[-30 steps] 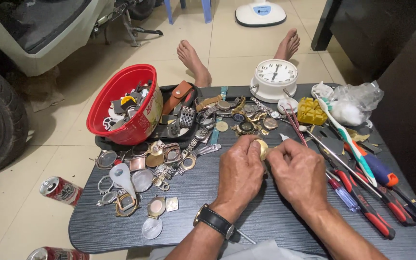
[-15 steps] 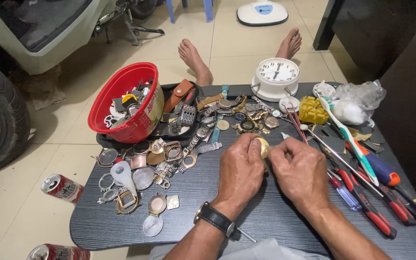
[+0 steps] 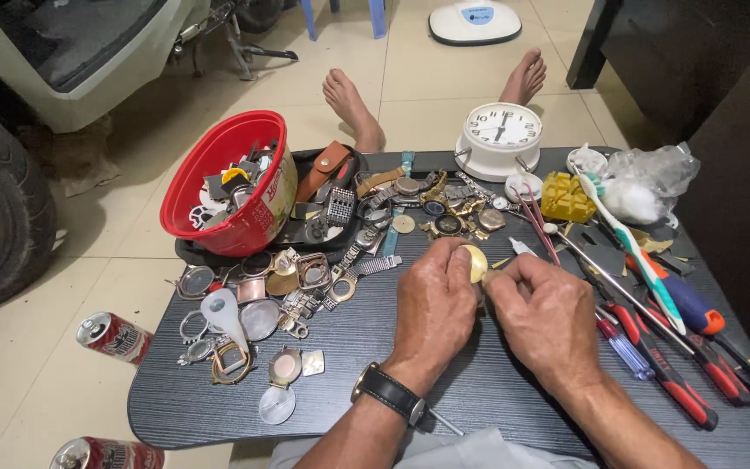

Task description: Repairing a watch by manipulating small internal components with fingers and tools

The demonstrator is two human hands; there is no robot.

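Note:
My left hand (image 3: 434, 306), with a black-strapped wristwatch (image 3: 389, 394) on the wrist, pinches a small round gold watch case (image 3: 475, 262) above the dark table (image 3: 340, 339). My right hand (image 3: 549, 313) is closed right beside it, its fingertips touching the case's edge; whatever it holds is hidden by the fingers. A pile of watch parts, cases and straps (image 3: 366, 217) lies just beyond the hands.
A red bowl of parts (image 3: 229, 182) sits on a black tray at the back left. A white clock (image 3: 501, 139), yellow block (image 3: 566, 198), toothbrush (image 3: 631, 247) and several screwdrivers (image 3: 670, 369) lie right. Two cans (image 3: 115, 337) are on the floor, left. Bare feet show beyond the table.
Both hands stay together on the gold case with only slight finger shifts. Nothing else on the table has moved.

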